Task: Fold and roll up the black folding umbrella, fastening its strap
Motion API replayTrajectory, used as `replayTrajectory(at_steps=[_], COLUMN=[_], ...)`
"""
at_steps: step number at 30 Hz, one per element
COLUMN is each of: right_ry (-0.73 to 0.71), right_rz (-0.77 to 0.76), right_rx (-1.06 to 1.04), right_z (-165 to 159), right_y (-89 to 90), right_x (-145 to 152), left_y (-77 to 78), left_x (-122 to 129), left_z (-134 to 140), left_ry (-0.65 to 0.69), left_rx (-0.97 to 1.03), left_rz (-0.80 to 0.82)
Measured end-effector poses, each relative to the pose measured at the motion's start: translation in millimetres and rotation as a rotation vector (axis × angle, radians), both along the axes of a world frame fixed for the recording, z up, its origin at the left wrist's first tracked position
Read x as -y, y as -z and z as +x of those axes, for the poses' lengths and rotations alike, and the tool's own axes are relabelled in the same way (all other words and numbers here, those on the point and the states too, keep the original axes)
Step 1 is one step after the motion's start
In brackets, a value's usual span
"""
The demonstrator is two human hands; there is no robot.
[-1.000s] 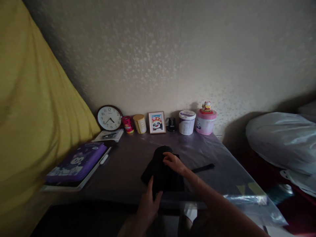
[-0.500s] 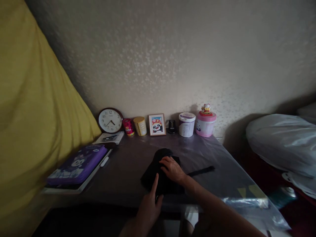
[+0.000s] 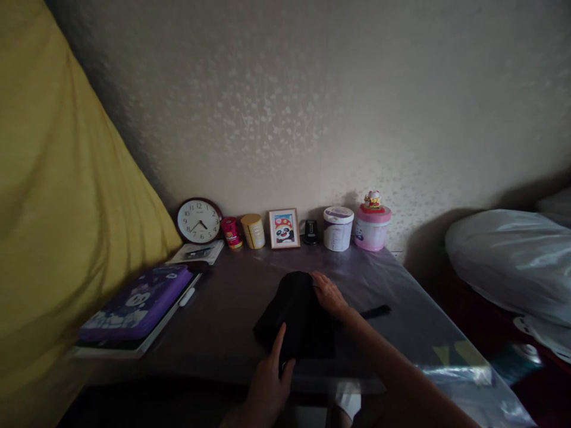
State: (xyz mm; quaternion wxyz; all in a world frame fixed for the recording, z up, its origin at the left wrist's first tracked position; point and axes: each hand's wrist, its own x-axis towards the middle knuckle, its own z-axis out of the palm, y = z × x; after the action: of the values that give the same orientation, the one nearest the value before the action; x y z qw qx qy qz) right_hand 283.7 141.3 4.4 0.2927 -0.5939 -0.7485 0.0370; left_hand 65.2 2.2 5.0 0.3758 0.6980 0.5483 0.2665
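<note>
A folded black cloth item, with a narrow black strap reaching out to the right, lies on the table near its front edge. Its exact kind is hard to make out in the dim light. My left hand rests at the near left edge of the cloth, index finger stretched out over it and thumb spread apart; its other fingers are hidden. At the far right edge of the cloth is my right hand, its fingers bent over the fabric and gripping it.
A purple panda case lies on a flat stack at left. Along the wall stand a clock, two tins, a framed panda picture, a small black object and two tubs. A plastic-covered bundle is at right.
My right hand has moved from the middle of the black cloth to its far right edge. The cloth's top now looks smoother and flatter. My left hand stays nearly in place.
</note>
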Motion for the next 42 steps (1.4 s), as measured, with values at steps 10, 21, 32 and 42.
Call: replayTrajectory(at_steps=[10, 21, 32, 42], right_ry=[-0.364, 0.219, 0.216, 0.231], right_rz=[0.095, -0.248, -0.331, -0.382], right_rx=[0.102, -0.136, -0.204, -0.381], right_z=[-17.4, 35.4, 28.7, 27.8], right_y=[-12.7, -2.3, 0.4, -2.2], right_x=[18.5, -1.9, 2.2, 2.4], left_y=[-2.1, -0.8, -1.7, -4.0], left_x=[2.1, 0.0, 2.6, 2.5], left_z=[0.1, -0.6, 0.8, 2.4], left_ry=[-0.098, -0.085, -0.067, -0.093], left_rx=[0.068, 0.136, 0.107, 0.12], left_rz=[-0.07, -0.125, -0.106, -0.124])
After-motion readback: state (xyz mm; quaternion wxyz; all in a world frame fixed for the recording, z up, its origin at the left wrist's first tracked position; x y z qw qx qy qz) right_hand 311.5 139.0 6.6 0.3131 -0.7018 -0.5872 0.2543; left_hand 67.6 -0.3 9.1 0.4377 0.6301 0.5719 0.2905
